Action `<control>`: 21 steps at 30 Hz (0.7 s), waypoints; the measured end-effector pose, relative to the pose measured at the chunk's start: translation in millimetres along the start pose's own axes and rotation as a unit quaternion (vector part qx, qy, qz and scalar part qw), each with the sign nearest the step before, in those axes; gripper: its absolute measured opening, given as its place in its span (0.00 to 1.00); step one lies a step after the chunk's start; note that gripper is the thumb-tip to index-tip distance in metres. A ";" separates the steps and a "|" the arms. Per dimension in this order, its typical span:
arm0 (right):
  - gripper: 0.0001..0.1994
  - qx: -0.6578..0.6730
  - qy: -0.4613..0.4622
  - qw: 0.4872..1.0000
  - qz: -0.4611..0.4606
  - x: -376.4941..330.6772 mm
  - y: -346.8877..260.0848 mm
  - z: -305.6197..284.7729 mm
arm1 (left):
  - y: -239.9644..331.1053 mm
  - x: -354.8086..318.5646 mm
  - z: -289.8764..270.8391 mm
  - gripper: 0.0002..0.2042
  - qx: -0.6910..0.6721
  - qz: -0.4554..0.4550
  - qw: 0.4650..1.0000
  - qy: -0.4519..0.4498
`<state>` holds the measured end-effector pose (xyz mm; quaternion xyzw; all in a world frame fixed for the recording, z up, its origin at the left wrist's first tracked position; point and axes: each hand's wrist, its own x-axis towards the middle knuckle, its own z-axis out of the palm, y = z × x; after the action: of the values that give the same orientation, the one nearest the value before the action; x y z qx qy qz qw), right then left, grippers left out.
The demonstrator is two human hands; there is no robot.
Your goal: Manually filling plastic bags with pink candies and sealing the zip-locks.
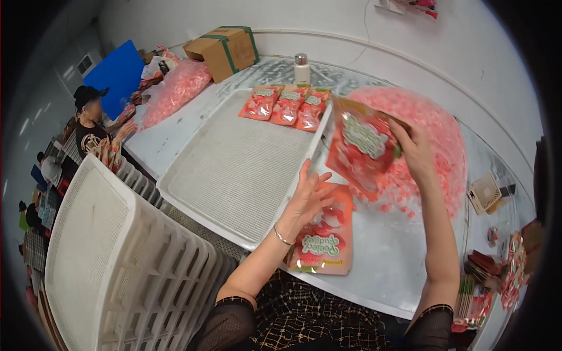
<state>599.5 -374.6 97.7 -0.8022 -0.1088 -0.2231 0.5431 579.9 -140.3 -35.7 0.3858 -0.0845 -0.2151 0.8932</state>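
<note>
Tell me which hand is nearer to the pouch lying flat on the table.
Left. The left hand hovers open right above the upper edge of the flat pouch. The right hand is higher and farther away, gripping another pouch over the pile of pink candies.

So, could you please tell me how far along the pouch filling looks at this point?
Three filled pouches already lie in a row at the far end of the white tray; the rest of the tray is bare. The right hand holds up another pouch over the heap of pink candies, while the left hand hovers open above a flat pouch on the table. Most of the heap remains.
</note>
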 end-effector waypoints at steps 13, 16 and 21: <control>0.16 0.181 -0.114 0.962 0.168 36.5 49.6 61.7 | 108.8 184.6 -155.7 0.39 -0.091 0.253 0.919 0.288; 0.14 0.105 -0.132 0.963 0.209 -28.7 63.8 24.3 | 113.4 223.4 -226.2 0.40 0.010 0.334 0.889 0.313; 0.11 0.006 -0.031 0.956 0.291 -137.1 118.0 -78.4 | 104.8 254.3 -283.8 0.30 0.384 0.323 0.801 0.327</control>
<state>509.7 -483.0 -40.3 -0.8025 0.1113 -0.0297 0.5855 930.4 -5.4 -158.7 0.6949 0.0173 0.2753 0.6641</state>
